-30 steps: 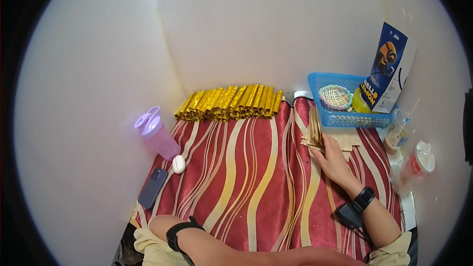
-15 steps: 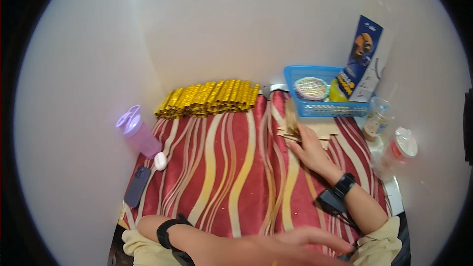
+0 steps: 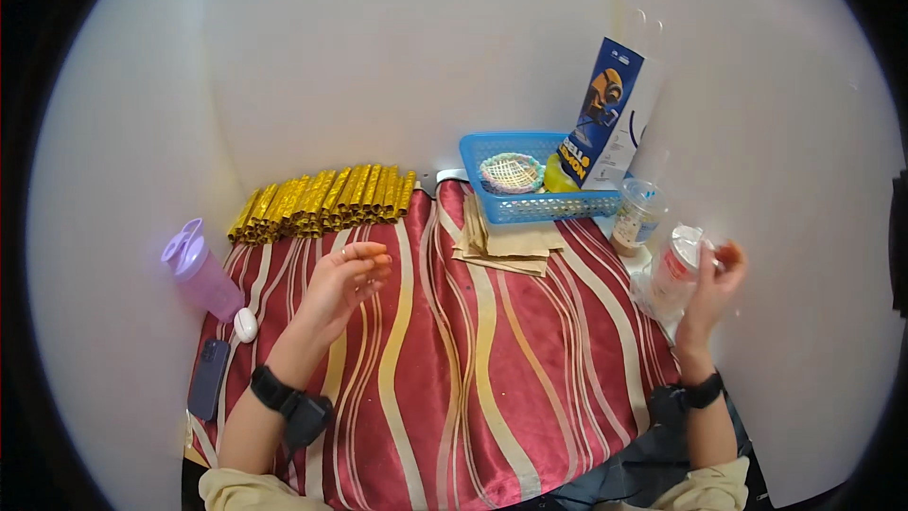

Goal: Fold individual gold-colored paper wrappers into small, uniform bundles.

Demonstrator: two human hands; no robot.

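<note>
My left hand [image 3: 348, 282] is raised above the striped red cloth, just in front of the gold foil tubes [image 3: 326, 201]. Its fingers are loosely bent and apart, with nothing seen in them. At the right edge of the table, my right hand [image 3: 711, 298] is lifted beside a clear plastic cup with a red print [image 3: 673, 270] and overlaps its side. The bent fingers and thumb stand apart, holding nothing visible; whether they touch the cup cannot be told. Several brown paper pieces [image 3: 515, 241] lie layered between the hands, in front of the blue basket [image 3: 549, 208].
Inside the basket are a woven pastel round piece [image 3: 512, 173], something yellow-green [image 3: 560, 175] and a tall blue-and-white box [image 3: 605, 114]. Another plastic cup [image 3: 636, 220] stands right of it. A purple bottle [image 3: 205, 274], white oval case [image 3: 245, 325] and phone [image 3: 208, 378] line the left edge.
My right hand has left the brown paper and moved right, to the cup. My left hand has risen from the near edge toward the gold tubes. The view has shifted right.
</note>
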